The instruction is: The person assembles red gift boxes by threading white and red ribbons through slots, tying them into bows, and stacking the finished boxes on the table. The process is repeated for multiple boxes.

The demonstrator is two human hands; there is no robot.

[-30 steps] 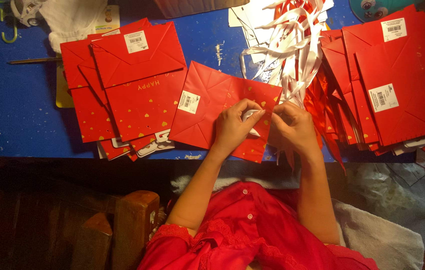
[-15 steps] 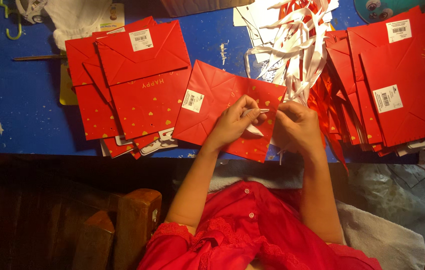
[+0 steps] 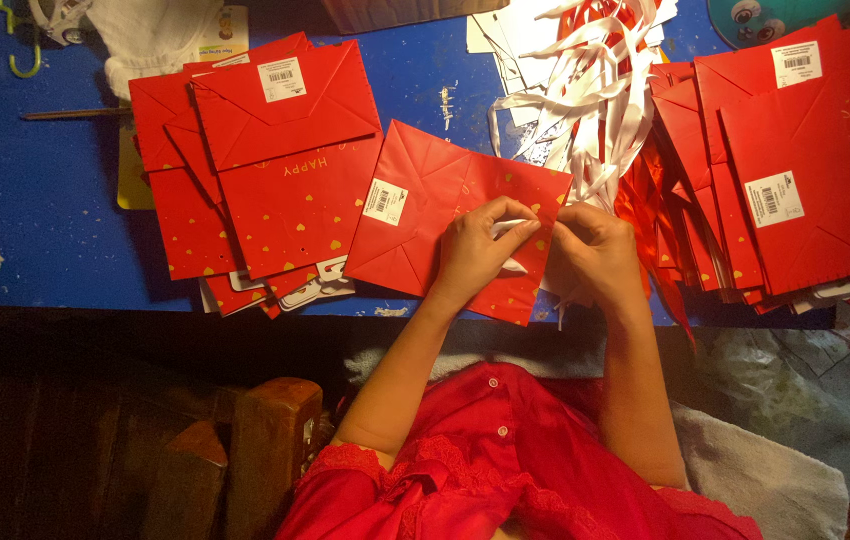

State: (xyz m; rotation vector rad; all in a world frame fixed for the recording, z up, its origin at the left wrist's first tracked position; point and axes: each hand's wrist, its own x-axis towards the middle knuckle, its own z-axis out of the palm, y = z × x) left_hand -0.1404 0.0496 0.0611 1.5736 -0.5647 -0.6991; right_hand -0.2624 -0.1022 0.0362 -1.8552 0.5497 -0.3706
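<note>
your left hand presses the flat red paper bag onto the blue worktop, its fingers pinching a white ribbon end at the bag's top edge. your right hand is closed on the same spot. you look mid-threading; next calls for a steady pull. finished bags lie left, a ribbon heap above.

Her left hand covers part of the flat red bag, and the white ribbon vanishes between her fingers, so where its end goes I can't tell. Her right hand hides the bag's corner. The right stack of bags runs off the edge. The left stack buries its lower bags.
</note>
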